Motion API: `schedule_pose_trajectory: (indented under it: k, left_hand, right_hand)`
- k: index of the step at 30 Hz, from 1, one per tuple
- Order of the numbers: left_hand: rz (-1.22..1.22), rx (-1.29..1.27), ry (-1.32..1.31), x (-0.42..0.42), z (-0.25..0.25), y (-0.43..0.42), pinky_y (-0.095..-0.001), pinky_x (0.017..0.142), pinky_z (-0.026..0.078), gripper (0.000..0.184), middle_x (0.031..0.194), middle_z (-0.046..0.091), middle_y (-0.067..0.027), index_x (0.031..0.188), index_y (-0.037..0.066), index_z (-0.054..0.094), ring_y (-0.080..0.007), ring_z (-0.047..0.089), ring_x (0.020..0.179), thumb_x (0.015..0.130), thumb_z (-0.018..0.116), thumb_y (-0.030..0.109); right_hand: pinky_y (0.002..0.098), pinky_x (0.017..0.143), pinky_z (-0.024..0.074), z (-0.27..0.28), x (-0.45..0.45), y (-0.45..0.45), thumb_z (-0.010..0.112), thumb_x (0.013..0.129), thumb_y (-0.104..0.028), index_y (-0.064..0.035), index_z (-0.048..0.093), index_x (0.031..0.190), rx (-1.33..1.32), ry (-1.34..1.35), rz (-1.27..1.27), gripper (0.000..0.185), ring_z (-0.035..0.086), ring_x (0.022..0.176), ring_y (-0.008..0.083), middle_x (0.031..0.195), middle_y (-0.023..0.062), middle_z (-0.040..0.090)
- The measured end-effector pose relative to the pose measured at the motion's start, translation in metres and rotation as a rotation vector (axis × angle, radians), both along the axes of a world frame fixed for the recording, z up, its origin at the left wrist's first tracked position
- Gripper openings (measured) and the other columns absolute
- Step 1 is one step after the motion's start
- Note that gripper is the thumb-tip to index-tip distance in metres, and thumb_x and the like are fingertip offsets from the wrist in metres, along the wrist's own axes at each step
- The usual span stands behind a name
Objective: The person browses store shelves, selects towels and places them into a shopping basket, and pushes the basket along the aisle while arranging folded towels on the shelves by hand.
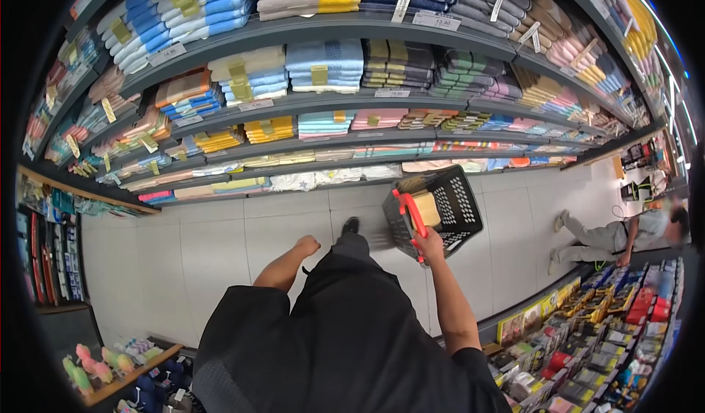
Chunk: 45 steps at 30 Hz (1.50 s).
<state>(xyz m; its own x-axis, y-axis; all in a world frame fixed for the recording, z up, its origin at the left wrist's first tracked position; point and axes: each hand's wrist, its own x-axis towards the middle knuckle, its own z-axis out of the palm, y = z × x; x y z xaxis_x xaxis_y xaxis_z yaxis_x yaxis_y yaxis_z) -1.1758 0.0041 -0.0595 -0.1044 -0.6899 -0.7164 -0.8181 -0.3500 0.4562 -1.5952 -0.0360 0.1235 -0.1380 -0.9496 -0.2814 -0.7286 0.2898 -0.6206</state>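
Observation:
My right hand (431, 244) is closed around the red handle (416, 213) of a black shopping basket (465, 206). Perforated walls show on the basket, and a tan, box-like item (427, 210) lies inside, partly hidden by the handle. My left hand (309, 245) hangs out in front of my body, its fingers curled into a loose fist with nothing visible in them. It is apart from the basket, over the tiled floor (213, 240).
Shelves of folded towels (323, 66) curve across the front. At the right, another person (624, 233) is beside a rack of packaged goods (587, 339). A low wooden-edged shelf (139, 372) with pastel items stands at lower left.

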Motion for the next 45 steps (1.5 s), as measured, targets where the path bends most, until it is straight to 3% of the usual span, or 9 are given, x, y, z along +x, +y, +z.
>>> schedule_pose_trajectory:
  k: [2, 5, 6, 12, 18, 22, 25, 31, 45]
  left_hand:
    - [0.004, -0.103, 0.028, 0.016, -0.004, 0.009, -0.0428, 0.057, 0.053, 0.031, 0.067, 0.067, -0.0157, 0.075, 0.001, 0.071, -0.0285, 0.066, 0.057, 0.08, 0.058, 0.028]
    - [-0.008, -0.092, 0.032, 0.031, 0.002, 0.002, -0.0415, 0.055, 0.051, 0.03, 0.063, 0.065, -0.0144, 0.073, 0.001, 0.069, -0.0277, 0.063, 0.054, 0.079, 0.058, 0.027]
    - [0.003, 0.008, 0.008, 0.034, 0.007, -0.006, -0.0465, 0.083, 0.053, 0.037, 0.095, 0.069, -0.0242, 0.085, 0.0, 0.073, -0.0394, 0.067, 0.094, 0.074, 0.059, 0.033]
    - [-0.074, -0.204, 0.065, 0.058, 0.0, -0.058, -0.0439, 0.086, 0.052, 0.041, 0.106, 0.069, -0.0209, 0.105, 0.005, 0.071, -0.0383, 0.064, 0.102, 0.076, 0.062, 0.033]
    - [-0.069, -0.362, 0.327, 0.042, 0.106, -0.11, -0.0411, 0.089, 0.051, 0.038, 0.114, 0.065, -0.0187, 0.117, 0.003, 0.061, -0.0343, 0.064, 0.103, 0.084, 0.064, 0.021]
    - [-0.259, -0.906, 0.31, -0.002, 0.199, -0.125, -0.0455, 0.105, 0.041, 0.049, 0.128, 0.057, -0.0151, 0.128, 0.01, 0.055, -0.0351, 0.052, 0.121, 0.081, 0.065, 0.017]
    - [-0.843, -1.356, 0.263, -0.024, 0.229, -0.141, -0.0501, 0.111, 0.035, 0.037, 0.123, 0.061, -0.0111, 0.119, 0.012, 0.063, -0.0289, 0.051, 0.124, 0.084, 0.063, 0.022]
    - [-1.442, -0.725, -0.035, -0.037, 0.194, -0.147, -0.0439, 0.091, 0.044, 0.011, 0.091, 0.072, 0.0005, 0.088, 0.02, 0.07, -0.0203, 0.066, 0.102, 0.083, 0.06, 0.024]
    - [-1.464, -0.794, 0.128, -0.023, 0.185, -0.145, -0.0383, 0.068, 0.05, 0.013, 0.078, 0.072, -0.0072, 0.078, 0.013, 0.07, -0.024, 0.071, 0.073, 0.078, 0.062, 0.024]
  right_hand:
    - [0.0404, 0.07, 0.052, -0.009, 0.016, 0.012, 0.068, 0.083, -0.035, -0.0058, 0.068, 0.098, 0.018, -0.011, 0.028, 0.033, 0.069, 0.075, 0.0292, 0.079, 0.0152, 0.069]
    - [0.0447, 0.074, 0.0511, -0.009, 0.049, 0.023, 0.07, 0.083, -0.036, -0.0063, 0.065, 0.097, 0.083, -0.053, 0.061, 0.033, 0.067, 0.084, 0.0369, 0.086, 0.0191, 0.068]
    - [0.0461, 0.076, 0.0509, -0.007, 0.059, 0.023, 0.071, 0.083, -0.036, -0.0064, 0.065, 0.097, 0.1, -0.067, 0.065, 0.033, 0.066, 0.087, 0.0395, 0.088, 0.0204, 0.068]
    - [0.0428, 0.074, 0.0516, -0.014, 0.125, 0.006, 0.067, 0.083, -0.032, -0.0036, 0.065, 0.098, 0.058, -0.011, 0.058, 0.032, 0.068, 0.081, 0.0349, 0.083, 0.0192, 0.069]
    - [0.0421, 0.072, 0.0515, -0.019, 0.188, -0.024, 0.064, 0.082, -0.027, -0.0035, 0.064, 0.098, 0.074, -0.086, -0.025, 0.029, 0.068, 0.079, 0.0347, 0.084, 0.0186, 0.069]
    - [0.0473, 0.079, 0.0509, -0.028, 0.217, -0.02, 0.062, 0.084, -0.029, -0.0047, 0.065, 0.102, 0.109, -0.167, -0.016, 0.03, 0.065, 0.091, 0.042, 0.092, 0.0232, 0.068]
    - [0.0475, 0.08, 0.051, -0.033, 0.244, -0.009, 0.063, 0.083, -0.029, -0.0054, 0.066, 0.102, 0.091, -0.18, -0.047, 0.031, 0.065, 0.095, 0.0418, 0.094, 0.0226, 0.069]
    - [0.0496, 0.081, 0.051, -0.006, 0.284, 0.005, 0.063, 0.083, -0.03, -0.0036, 0.066, 0.1, 0.118, -0.095, -0.115, 0.031, 0.065, 0.095, 0.0428, 0.097, 0.0239, 0.069]
    - [0.0488, 0.077, 0.0535, -0.002, 0.297, 0.02, 0.064, 0.079, -0.032, -0.0022, 0.067, 0.092, 0.201, 0.115, -0.163, 0.032, 0.067, 0.085, 0.0406, 0.089, 0.023, 0.069]
